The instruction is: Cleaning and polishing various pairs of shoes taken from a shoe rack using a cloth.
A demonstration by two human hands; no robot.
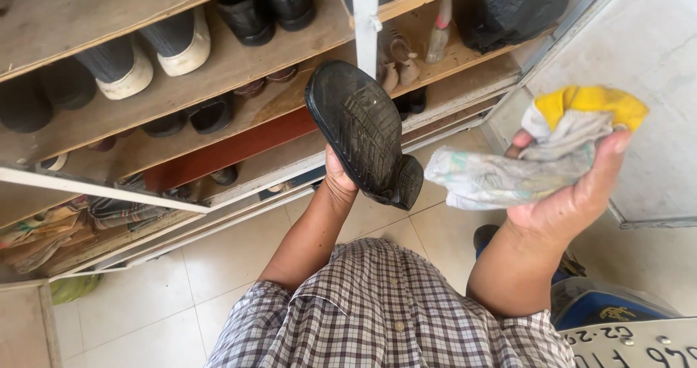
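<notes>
My left hand (338,179) holds a black shoe (363,132) up with its worn, grooved sole facing me; most of the hand is hidden behind the shoe. To the right, my right hand (573,186) grips a crumpled white and yellow cloth (537,154), bunched in the fingers just beside the shoe's heel. Both arms come out of a checked short-sleeved shirt (385,317).
A wooden shoe rack (239,63) fills the left and top, holding black shoes (268,5), white-soled shoes (156,52) and sandals. A black bag (519,9) sits on a shelf at top right. Pale floor tiles (145,295) lie below; a blue vehicle part (610,310) is at bottom right.
</notes>
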